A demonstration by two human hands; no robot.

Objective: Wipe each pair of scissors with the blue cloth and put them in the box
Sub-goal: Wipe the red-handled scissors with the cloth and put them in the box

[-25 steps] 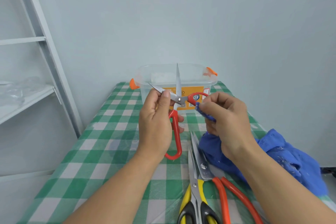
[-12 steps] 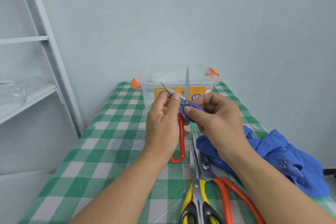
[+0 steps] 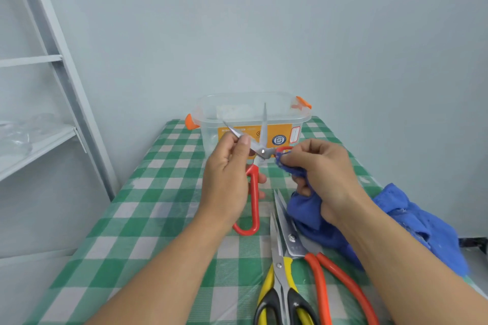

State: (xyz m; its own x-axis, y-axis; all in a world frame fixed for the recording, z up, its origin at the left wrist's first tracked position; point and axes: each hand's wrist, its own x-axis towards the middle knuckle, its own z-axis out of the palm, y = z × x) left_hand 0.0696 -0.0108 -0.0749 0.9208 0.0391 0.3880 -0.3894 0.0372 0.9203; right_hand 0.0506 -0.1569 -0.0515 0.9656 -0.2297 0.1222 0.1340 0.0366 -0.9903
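Above the checked table point(image 3: 148, 219), my left hand point(image 3: 227, 182) gripped the red-handled scissors point(image 3: 254, 192), blades splayed, so my right hand point(image 3: 324, 174), pinching the blue cloth point(image 3: 412, 221), could reach the handle by the pivot, near the clear box point(image 3: 237, 111).

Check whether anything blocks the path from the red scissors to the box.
Nothing visible does. The left hand holds the red scissors right before the open-topped box; the right hand with the blue cloth is at their right side.
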